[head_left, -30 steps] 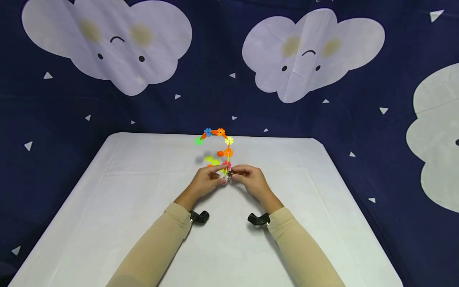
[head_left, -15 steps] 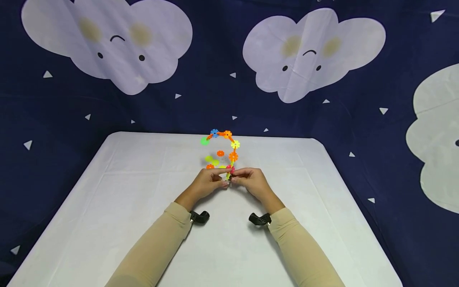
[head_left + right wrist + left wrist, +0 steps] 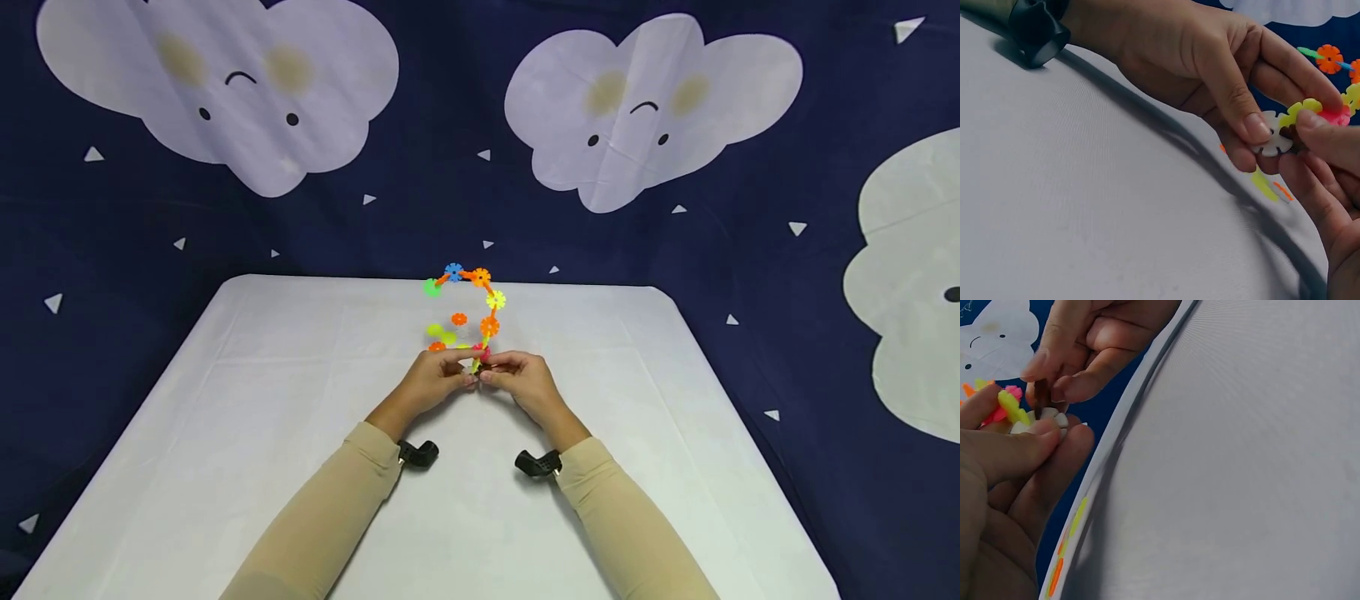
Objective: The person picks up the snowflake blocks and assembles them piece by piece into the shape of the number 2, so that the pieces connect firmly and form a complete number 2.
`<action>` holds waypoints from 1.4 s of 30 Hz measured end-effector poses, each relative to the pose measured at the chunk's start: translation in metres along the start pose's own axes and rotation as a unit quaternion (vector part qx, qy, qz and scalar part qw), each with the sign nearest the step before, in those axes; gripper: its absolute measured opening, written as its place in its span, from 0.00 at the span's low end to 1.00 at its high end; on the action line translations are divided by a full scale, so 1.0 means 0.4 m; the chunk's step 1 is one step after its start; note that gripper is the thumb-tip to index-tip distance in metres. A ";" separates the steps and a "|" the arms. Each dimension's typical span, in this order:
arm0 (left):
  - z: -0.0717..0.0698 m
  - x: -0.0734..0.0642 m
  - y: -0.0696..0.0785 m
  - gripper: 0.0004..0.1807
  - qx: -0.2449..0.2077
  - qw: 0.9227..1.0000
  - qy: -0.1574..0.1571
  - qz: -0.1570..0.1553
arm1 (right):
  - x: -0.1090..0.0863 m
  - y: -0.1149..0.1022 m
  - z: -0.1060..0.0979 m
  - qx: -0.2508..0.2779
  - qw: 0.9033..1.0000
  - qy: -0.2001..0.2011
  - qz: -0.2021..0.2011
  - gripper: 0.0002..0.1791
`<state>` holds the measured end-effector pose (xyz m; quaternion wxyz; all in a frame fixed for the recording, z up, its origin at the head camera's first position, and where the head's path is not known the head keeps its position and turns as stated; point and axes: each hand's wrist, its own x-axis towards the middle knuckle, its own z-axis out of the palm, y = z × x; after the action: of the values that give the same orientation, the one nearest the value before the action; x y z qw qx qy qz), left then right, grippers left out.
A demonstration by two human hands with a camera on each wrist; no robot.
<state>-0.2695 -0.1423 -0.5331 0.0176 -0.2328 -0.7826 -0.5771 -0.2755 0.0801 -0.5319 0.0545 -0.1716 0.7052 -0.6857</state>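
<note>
Flower-shaped interlocking discs form a curved chain (image 3: 496,300) that rises from between the two hands, in orange, yellow, blue and pink with a green disc (image 3: 432,287) at its far end. My left hand (image 3: 435,373) pinches the white disc (image 3: 1270,145) at the near end between thumb and fingers. A brown disc (image 3: 1041,397) is in the pinch of my right hand (image 3: 522,375), standing edge-on against the white one's rim. Beside it a yellow disc (image 3: 1014,407) joins the white disc to the pink one. Fingers hide part of the join.
Just beyond the left hand, several loose discs lie on the white table (image 3: 300,467), among them an orange disc (image 3: 459,319) and a yellow-green disc (image 3: 448,337). A dark blue cloth (image 3: 450,192) with clouds hangs behind the far edge.
The chain's upper part has swung to the right. Both hands have come slightly nearer the body, and the right hand's fingers have closed in on the white disc with the brown one.
</note>
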 end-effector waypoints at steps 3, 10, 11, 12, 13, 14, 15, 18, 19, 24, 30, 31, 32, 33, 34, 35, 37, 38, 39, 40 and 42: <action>-0.003 0.000 0.001 0.28 -0.004 1.000 0.016 -0.007 | 0.002 -0.002 -0.004 0.005 1.000 -0.008 -0.003 0.19; -0.012 -0.003 -0.003 0.26 0.011 0.998 0.051 -0.021 | 0.022 -0.006 -0.036 -0.040 0.999 0.004 0.002 0.20; -0.014 -0.004 -0.003 0.26 0.009 0.998 0.053 -0.023 | 0.027 -0.004 -0.040 -0.054 0.999 0.007 0.006 0.20; -0.015 -0.004 -0.004 0.26 0.004 0.998 0.055 -0.023 | 0.033 -0.002 -0.043 -0.068 0.998 0.011 0.010 0.19; -0.016 -0.004 -0.004 0.26 0.000 0.998 0.056 -0.025 | 0.039 -0.001 -0.045 -0.079 0.997 0.011 0.012 0.18; -0.017 -0.005 -0.004 0.26 -0.005 0.998 0.057 -0.027 | 0.046 0.001 -0.046 -0.092 0.996 0.011 0.014 0.18; -0.018 -0.005 -0.004 0.26 -0.013 0.998 0.056 -0.028 | 0.054 0.004 -0.047 -0.109 0.994 0.010 0.014 0.17; -0.021 -0.007 -0.005 0.27 -0.033 0.997 0.056 -0.027 | 0.081 0.009 -0.040 -0.165 0.986 0.004 0.007 0.16; -0.022 -0.007 -0.005 0.27 -0.036 0.997 0.057 -0.026 | 0.090 0.008 -0.035 -0.187 0.982 -0.002 0.001 0.16; -0.028 -0.010 -0.007 0.27 -0.052 0.996 0.063 -0.018 | 0.136 0.006 0.001 -0.298 0.953 -0.040 -0.034 0.15; -0.033 -0.009 -0.011 0.27 -0.071 0.995 0.067 -0.007 | 0.180 0.019 0.037 -0.393 0.910 -0.083 -0.104 0.16; -0.033 -0.008 -0.011 0.27 -0.072 0.995 0.067 -0.006 | 0.184 0.023 0.041 -0.402 0.905 -0.086 -0.112 0.16; -0.033 -0.008 -0.011 0.27 -0.075 0.995 0.067 -0.006 | 0.188 0.026 0.044 -0.409 0.901 -0.087 -0.117 0.15; -0.033 -0.008 -0.011 0.27 -0.077 0.995 0.066 -0.007 | 0.189 0.029 0.046 -0.411 0.900 -0.087 -0.119 0.15; -0.033 -0.007 -0.011 0.27 -0.077 0.995 0.065 -0.008 | 0.191 0.031 0.048 -0.406 0.902 -0.087 -0.120 0.14; -0.033 -0.007 -0.011 0.27 -0.077 0.995 0.064 -0.008 | 0.192 0.032 0.050 -0.401 0.904 -0.088 -0.119 0.14; -0.033 -0.006 -0.012 0.27 -0.075 0.995 0.064 -0.010 | 0.191 0.032 0.051 -0.386 0.911 -0.091 -0.109 0.13; -0.033 -0.006 -0.012 0.27 -0.075 0.995 0.064 -0.011 | 0.191 0.031 0.051 -0.379 0.915 -0.091 -0.102 0.13; -0.033 -0.006 -0.012 0.27 -0.074 0.995 0.065 -0.011 | 0.190 0.030 0.050 -0.373 0.919 -0.091 -0.094 0.13; -0.033 -0.007 -0.012 0.27 -0.073 0.995 0.065 -0.011 | 0.188 0.029 0.049 -0.369 0.921 -0.090 -0.087 0.13; -0.034 -0.007 -0.012 0.27 -0.069 0.995 0.065 -0.012 | 0.184 0.024 0.046 -0.365 0.924 -0.086 -0.070 0.11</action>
<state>-0.2720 -0.1568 -0.5338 0.0456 -0.1856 -0.7410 -0.6438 -0.3404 0.0395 -0.5307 0.0002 -0.2868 0.8855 -0.3655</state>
